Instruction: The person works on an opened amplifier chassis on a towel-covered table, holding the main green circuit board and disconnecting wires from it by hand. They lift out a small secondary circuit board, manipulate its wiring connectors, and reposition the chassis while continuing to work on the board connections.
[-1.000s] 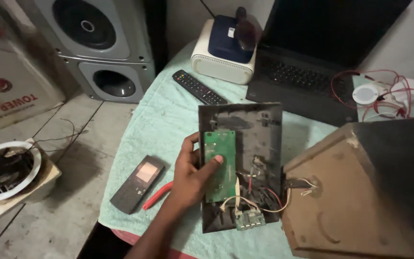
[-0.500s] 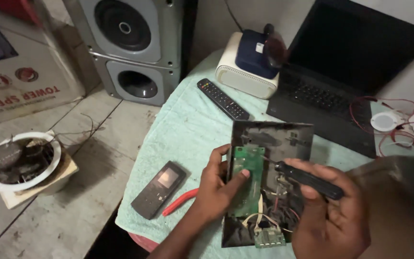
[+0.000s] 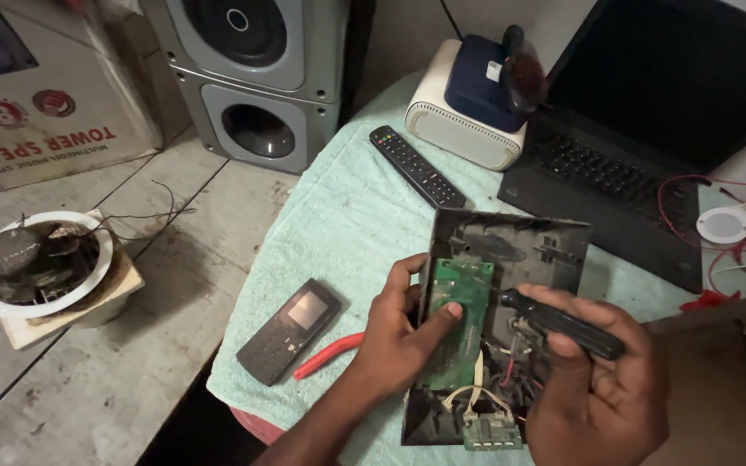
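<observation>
A black plastic panel lies inside-up on the pale green towel, with a green circuit board and loose wires on it. My left hand grips the panel's left edge, thumb pressed on the green board. My right hand is closed around a black-handled screwdriver, its front end pointing left at the panel beside the board. A smaller board hangs on white wires at the panel's near end.
A black keypad phone and red-handled pliers lie left of my hand. A remote, a white box device, a laptop, grey speakers, red wires and a brown cabinet surround the towel.
My right hand came into view holding the screwdriver and has brought it onto the panel. My left hand stays on the green board. The camera moved closer.
</observation>
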